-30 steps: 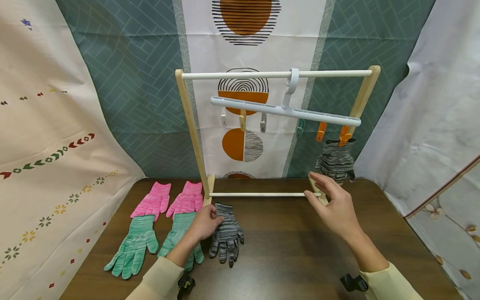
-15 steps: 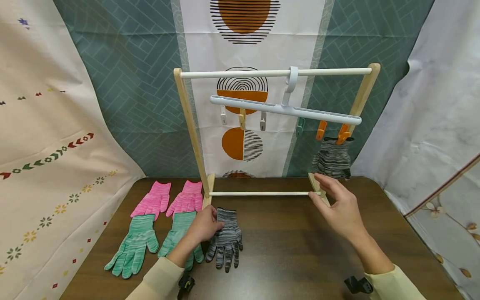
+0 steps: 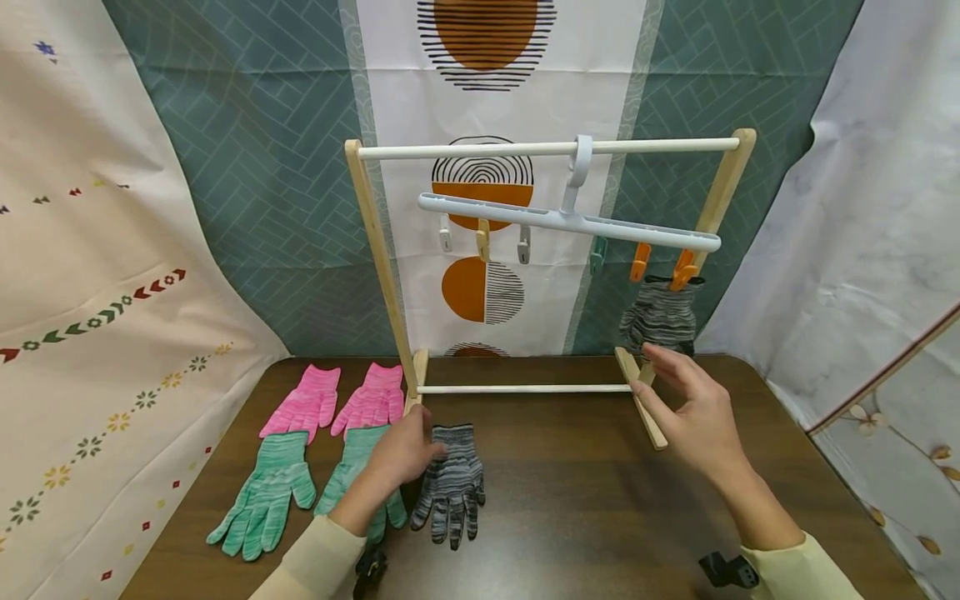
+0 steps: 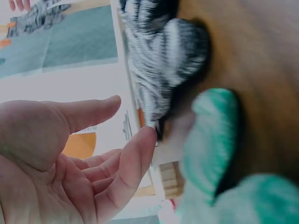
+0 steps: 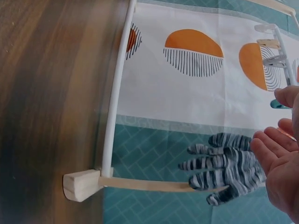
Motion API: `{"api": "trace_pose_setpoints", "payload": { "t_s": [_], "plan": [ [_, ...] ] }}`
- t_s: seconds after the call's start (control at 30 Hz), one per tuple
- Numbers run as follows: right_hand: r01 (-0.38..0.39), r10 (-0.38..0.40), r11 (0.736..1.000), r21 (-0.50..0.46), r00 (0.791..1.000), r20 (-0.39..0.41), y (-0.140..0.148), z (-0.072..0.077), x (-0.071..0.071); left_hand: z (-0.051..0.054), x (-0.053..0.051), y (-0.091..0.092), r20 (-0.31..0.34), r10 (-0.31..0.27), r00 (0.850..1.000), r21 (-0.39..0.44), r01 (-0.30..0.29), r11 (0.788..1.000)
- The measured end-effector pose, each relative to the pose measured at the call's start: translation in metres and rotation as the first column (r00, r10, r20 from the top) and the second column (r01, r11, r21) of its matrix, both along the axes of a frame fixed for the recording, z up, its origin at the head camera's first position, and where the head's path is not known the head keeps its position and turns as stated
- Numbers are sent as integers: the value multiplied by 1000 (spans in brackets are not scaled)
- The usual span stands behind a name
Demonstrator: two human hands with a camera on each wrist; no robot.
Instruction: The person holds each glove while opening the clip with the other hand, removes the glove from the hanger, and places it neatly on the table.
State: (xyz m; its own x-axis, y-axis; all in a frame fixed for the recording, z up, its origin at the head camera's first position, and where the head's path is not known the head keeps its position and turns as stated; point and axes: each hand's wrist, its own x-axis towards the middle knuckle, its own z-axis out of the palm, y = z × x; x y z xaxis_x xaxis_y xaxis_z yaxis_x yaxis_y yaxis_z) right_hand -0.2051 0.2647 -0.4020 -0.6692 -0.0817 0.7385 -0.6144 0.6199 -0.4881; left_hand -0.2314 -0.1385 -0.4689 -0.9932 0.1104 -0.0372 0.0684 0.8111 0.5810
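A grey-and-black knit glove lies on the table, fingers toward me. My left hand is at its left cuff edge; in the left wrist view thumb and index finger stand apart, the index fingertip at the glove, and contact is hard to tell. A matching glove hangs by its cuff from an orange clip at the right end of a pale hanger. Just below and in front of that glove, my right hand is in the air, fingers spread from the thumb, holding nothing.
The hanger hooks over the top bar of a wooden rack. Several other clips, such as a yellow one, hang from it. Pink gloves and green gloves lie at left. Cloth backdrops surround the table.
The grey glove on the table has shifted slightly toward me and straightened. My right hand has moved a little to the right, while the hanging glove has swung slightly left.
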Motion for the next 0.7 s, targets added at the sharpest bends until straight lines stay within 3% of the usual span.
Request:
{"api": "trace_pose_setpoints", "payload": {
  "t_s": [0.43,0.57,0.7],
  "plan": [
    [81,-79,996,31,995,-59,16,19,0,23,-10,19,-155,1,988,122,18,992],
    [105,-103,994,31,992,-76,21,29,0,30,-16,32,-202,-21,979,137,49,989],
    [132,-130,991,25,988,-81,26,36,0,37,-23,48,-242,-70,968,184,117,976]
  ]
}}
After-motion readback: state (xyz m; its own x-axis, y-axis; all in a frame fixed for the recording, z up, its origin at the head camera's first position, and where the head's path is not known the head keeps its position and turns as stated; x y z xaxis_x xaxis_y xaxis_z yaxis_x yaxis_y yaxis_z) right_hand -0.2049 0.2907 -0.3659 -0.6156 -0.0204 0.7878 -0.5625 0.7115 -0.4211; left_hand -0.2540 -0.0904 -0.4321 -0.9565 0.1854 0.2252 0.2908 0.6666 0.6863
